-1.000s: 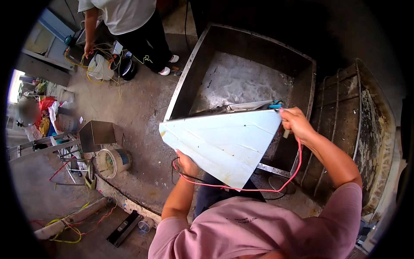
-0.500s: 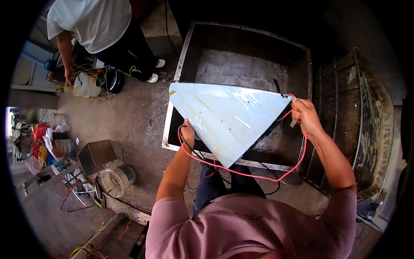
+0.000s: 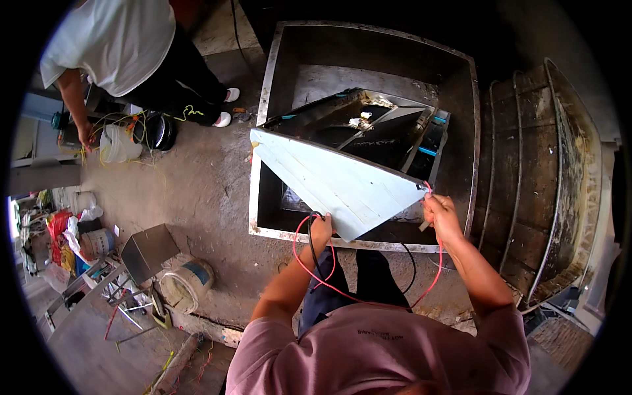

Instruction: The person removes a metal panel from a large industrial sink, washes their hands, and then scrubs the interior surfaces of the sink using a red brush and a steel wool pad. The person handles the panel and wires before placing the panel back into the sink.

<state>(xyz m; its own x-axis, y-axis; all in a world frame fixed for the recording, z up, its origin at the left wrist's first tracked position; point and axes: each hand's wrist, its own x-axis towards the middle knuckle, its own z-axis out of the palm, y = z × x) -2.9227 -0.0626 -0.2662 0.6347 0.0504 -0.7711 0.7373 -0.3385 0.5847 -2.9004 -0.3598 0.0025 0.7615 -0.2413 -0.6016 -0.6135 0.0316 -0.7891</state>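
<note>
A thin red cable (image 3: 440, 257) sags in a smooth curve nearest me. My left hand (image 3: 321, 229) grips the casing's near edge and some looped cable; my right hand (image 3: 441, 214) pinches its right corner and the red cable. The scuffed, pale, angular casing (image 3: 336, 187) tilts across the mouth of a grimy rectangular metal tank (image 3: 283, 234). Far left, a white-shirted person (image 3: 125, 46) stands by a whitish round bucket (image 3: 120, 145).

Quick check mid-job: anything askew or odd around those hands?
The red wire looks untidy: it droops in a slack loop between the left hand and right hand, outside the metal tank, rather than lying gathered.
</note>
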